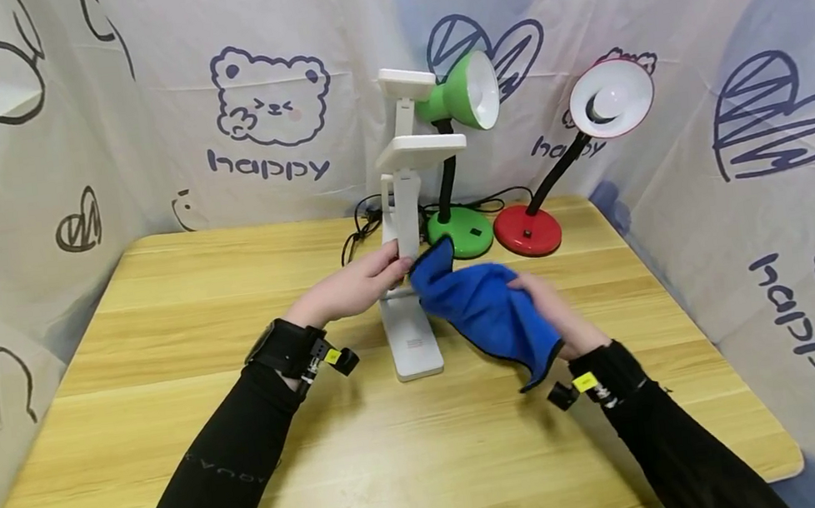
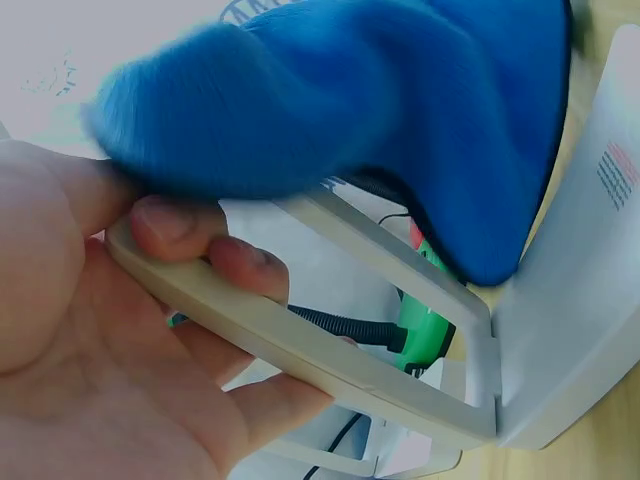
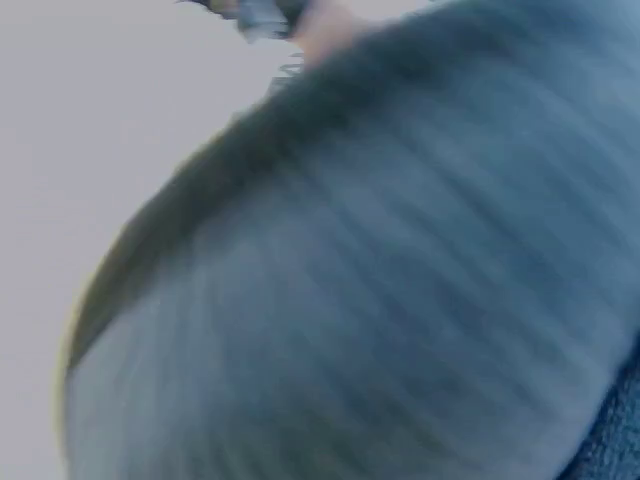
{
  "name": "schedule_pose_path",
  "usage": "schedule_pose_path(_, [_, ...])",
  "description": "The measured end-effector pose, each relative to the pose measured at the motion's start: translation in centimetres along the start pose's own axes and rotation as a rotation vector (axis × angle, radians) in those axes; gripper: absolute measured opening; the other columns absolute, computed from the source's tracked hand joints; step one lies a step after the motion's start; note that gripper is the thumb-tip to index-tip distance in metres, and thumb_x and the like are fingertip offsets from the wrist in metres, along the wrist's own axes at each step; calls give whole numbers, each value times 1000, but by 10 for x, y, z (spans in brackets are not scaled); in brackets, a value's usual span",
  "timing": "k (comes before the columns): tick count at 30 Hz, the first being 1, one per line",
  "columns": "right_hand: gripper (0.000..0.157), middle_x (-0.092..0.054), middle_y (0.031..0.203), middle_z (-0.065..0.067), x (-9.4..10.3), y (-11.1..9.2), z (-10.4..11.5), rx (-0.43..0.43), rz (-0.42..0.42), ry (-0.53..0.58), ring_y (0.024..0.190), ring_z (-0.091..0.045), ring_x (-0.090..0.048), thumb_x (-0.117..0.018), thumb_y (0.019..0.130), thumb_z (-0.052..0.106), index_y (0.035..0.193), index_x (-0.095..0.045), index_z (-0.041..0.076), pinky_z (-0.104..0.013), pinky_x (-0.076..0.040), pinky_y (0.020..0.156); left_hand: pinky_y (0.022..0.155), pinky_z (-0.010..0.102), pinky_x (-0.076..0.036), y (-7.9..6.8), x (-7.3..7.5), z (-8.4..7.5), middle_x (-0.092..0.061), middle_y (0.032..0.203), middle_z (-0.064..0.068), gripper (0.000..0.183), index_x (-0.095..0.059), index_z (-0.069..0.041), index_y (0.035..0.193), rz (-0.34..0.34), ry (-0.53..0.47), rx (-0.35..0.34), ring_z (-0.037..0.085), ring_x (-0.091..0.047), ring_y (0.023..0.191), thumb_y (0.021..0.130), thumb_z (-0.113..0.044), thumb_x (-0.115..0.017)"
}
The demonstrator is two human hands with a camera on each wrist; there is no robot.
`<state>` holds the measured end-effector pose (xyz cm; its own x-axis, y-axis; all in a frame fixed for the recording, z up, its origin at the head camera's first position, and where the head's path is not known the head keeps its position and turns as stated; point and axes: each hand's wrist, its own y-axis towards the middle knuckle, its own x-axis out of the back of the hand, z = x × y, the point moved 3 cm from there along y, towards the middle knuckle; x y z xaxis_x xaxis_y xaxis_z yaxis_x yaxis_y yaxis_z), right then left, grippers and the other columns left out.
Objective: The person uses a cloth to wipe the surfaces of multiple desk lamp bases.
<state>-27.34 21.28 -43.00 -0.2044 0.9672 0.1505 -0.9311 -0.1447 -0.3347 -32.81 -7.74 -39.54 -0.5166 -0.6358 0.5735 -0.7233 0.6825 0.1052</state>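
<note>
A white folding desk lamp stands upright near the middle of the table, its flat base toward me. My left hand grips its open, frame-like arm, fingers curled round one side bar in the left wrist view. In my right hand is a blue cleaning cloth with dark edging, which hangs loosely just right of the lamp. One end of the cloth reaches the lamp's arm near my left fingers; whether it touches cannot be told. Blurred cloth fills most of the right wrist view, hiding the right fingers.
Behind the white lamp, a second white lamp head shows. A green desk lamp and a red desk lamp stand at the back right. Black cables lie along the table's back edge, before a printed curtain.
</note>
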Motion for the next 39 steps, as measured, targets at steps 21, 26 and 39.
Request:
schedule_pose_path(21, [33,-52,111,-15,-42,71,13,289,82,-472,99,-28,-51,-52,93,22,119,-48,3,-42,-43,84,78,39,-40,-6,5,7,-46,96,7,30,-46,-20,118,102,-116,2,21,-49,90,103,-46,-38])
schedule_pose_path(26, [18,-54,102,-5,-71,94,13,356,172,-624,90,-21,-54,-50,96,19,113,-50,15,-34,-42,78,85,38,-41,-6,4,7,-48,106,5,32,-45,-21,125,117,-142,3,19,-50,101,103,-45,-38])
schedule_pose_path(39, [36,-59,125,-5,-87,128,37,158,294,-491,111,-17,-49,-39,105,24,135,-56,15,-32,-31,102,93,39,-42,-6,6,6,-49,119,3,42,-41,-17,137,112,-104,-21,22,-49,112,104,-43,-38])
